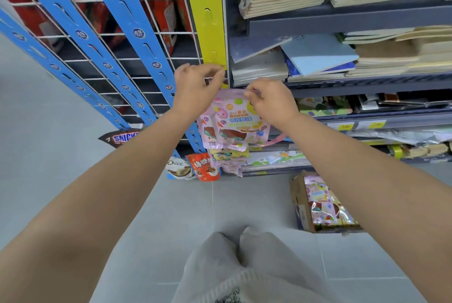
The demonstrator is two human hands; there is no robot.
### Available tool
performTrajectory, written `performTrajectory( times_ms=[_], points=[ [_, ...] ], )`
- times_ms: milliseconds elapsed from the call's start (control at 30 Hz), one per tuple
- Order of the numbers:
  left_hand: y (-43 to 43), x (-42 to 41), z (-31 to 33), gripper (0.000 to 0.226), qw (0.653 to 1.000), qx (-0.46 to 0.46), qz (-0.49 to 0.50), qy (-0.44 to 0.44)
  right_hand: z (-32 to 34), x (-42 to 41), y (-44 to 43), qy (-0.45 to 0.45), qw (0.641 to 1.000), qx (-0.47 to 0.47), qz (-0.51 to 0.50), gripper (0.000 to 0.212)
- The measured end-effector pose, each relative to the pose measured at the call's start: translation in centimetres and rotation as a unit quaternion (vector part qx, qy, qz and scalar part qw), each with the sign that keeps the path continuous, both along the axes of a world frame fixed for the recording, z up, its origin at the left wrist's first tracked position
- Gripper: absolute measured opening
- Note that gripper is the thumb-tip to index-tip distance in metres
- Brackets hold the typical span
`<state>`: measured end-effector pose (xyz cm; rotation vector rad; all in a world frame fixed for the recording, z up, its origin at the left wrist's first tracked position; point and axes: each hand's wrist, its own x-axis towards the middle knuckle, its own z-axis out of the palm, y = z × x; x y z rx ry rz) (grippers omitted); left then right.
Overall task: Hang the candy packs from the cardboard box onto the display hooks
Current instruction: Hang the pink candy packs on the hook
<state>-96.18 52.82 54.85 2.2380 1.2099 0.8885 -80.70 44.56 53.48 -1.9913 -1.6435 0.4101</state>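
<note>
Now your right hand (269, 100) pinches the candy pack (238, 121) by its top edge, long axis down; left hand (195, 87) pinches the yellow strip (212, 21) at its bottom end, just up-left.

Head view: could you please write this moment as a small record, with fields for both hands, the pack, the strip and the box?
left hand: pinches the yellow strip just above the pack
right hand: pinches the top edge of the candy pack
candy pack: upright, its top at the strip; cannot tell if it is hooked
hung packs: several more, behind and below it
cardboard box: on the floor to the right, with packs inside
</note>
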Motion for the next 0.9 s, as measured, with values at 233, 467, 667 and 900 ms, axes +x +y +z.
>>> performTrajectory(
  times_ms=[233,467,667,900],
  points=[
    [0.4,-0.2,1.3,0.021,0.994,0.058,-0.005,0.091,1.8,-1.1,2.2,0.101,0.990,0.084,-0.047,0.021],
    [0.2,-0.1,1.8,0.019,0.990,0.092,0.111,0.007,2.2,-0.4,2.9,0.160,0.968,0.114,-0.154,0.016],
    [1.3,0.4,2.1,0.026,0.986,0.085,0.143,-0.002,2.5,-0.1,3.7,0.149,0.965,0.108,-0.188,0.016],
    [1.0,0.8,2.3,0.023,0.989,0.070,0.126,0.018,3.0,0.3,3.5,0.144,0.959,0.094,-0.224,0.018]
  ],
)
